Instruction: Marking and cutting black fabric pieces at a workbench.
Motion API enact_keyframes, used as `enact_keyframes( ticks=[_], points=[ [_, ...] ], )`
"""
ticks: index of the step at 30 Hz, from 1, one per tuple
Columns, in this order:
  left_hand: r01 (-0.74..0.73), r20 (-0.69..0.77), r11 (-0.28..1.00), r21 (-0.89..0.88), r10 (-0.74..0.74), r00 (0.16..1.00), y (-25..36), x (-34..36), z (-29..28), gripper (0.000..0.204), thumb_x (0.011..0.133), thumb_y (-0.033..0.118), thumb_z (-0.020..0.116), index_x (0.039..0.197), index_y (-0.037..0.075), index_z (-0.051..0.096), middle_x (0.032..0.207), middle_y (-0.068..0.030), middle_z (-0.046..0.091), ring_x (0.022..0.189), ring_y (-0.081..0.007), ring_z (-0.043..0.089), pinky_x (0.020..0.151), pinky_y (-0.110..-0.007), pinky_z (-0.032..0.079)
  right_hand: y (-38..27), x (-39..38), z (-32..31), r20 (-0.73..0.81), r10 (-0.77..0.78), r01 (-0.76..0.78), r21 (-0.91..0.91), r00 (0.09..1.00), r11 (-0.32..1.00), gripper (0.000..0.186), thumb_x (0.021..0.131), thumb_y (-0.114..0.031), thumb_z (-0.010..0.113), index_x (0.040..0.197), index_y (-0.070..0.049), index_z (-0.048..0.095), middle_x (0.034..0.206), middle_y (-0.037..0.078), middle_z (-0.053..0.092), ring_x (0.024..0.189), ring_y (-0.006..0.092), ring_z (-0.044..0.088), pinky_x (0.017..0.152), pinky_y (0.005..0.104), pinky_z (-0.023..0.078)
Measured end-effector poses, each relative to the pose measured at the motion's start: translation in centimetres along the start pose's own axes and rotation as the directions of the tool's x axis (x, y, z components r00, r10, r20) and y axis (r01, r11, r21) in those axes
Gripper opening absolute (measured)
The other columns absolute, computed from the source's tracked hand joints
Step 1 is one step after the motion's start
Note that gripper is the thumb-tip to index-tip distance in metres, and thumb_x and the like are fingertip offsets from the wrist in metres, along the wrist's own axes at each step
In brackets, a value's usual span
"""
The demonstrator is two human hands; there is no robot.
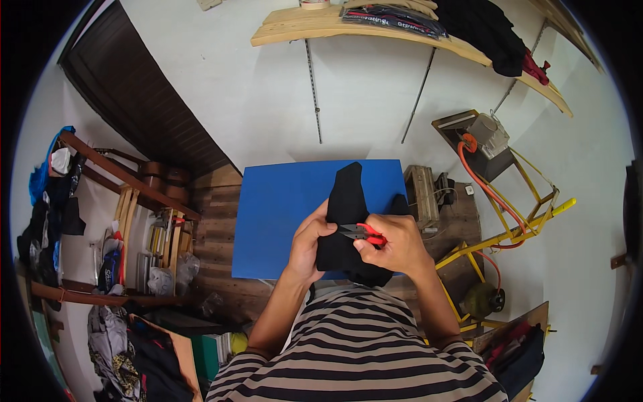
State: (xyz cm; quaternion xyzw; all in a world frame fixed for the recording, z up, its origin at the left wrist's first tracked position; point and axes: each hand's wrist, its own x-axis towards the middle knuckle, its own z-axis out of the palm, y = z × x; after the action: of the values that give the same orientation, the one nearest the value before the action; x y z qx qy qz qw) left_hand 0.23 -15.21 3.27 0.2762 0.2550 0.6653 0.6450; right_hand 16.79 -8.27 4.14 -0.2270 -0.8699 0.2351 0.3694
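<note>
A long piece of black cloth is raised over the blue table, its narrower end pointing away from me. My left hand grips its left edge, with the thumb lying on top. Wrapped in the fingers of my right hand are red-handled snips. Their dark blades point left across the cloth, close to my left thumb. Whether the blades touch the cloth is hard to tell. More black cloth hangs bunched below my hands at the near table edge. Beyond my right hand lies another black piece, partly hidden.
A wooden shelf with folded clothes runs along the far wall. To the right stand a grey box-shaped unit, a yellow metal frame and a gas cylinder with an orange hose. Brown racks with clutter are on the left.
</note>
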Motion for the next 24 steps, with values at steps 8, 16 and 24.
enact_keyframes(
  ticks=[8,16,24],
  points=[
    [0.0,0.002,1.0,-0.017,0.0,1.0,0.11,0.15,0.4,0.057,0.083,0.009,0.042,0.138,-0.004,0.04,0.121,-0.0144,0.058,0.105,-0.0191,0.06,0.094,-0.03,0.045,0.04,-0.19,0.1,-0.023,-0.062,0.06,-0.091,0.998,0.994,0.032,0.073,-0.026,0.074,0.066,-0.007,0.049,0.054,0.007,0.049,0.047,0.0249,0.053,0.043,0.0348,0.041],
    [0.024,-0.015,0.997,-0.076,-0.025,1.0,-0.45,0.58,0.03,0.054,0.085,0.009,0.042,0.138,-0.003,0.04,0.12,-0.0144,0.058,0.105,-0.0204,0.06,0.094,-0.031,0.046,0.52,-0.45,0.35,-0.07,-0.087,0.078,-0.123,0.994,0.989,0.031,0.071,-0.027,0.074,0.068,-0.007,0.051,0.054,0.006,0.05,0.047,0.0239,0.054,0.042,0.0346,0.041],
    [0.019,-0.018,0.993,-0.115,-0.022,1.0,-0.14,0.82,0.19,0.047,0.086,0.009,0.041,0.131,-0.002,0.045,0.116,-0.0128,0.059,0.103,-0.0203,0.06,0.093,-0.032,0.046,0.06,-0.3,0.3,-0.023,-0.081,0.076,-0.149,0.996,0.986,0.031,0.071,-0.026,0.074,0.071,-0.006,0.05,0.056,0.007,0.051,0.048,0.024,0.055,0.043,0.0345,0.042]
  ],
)
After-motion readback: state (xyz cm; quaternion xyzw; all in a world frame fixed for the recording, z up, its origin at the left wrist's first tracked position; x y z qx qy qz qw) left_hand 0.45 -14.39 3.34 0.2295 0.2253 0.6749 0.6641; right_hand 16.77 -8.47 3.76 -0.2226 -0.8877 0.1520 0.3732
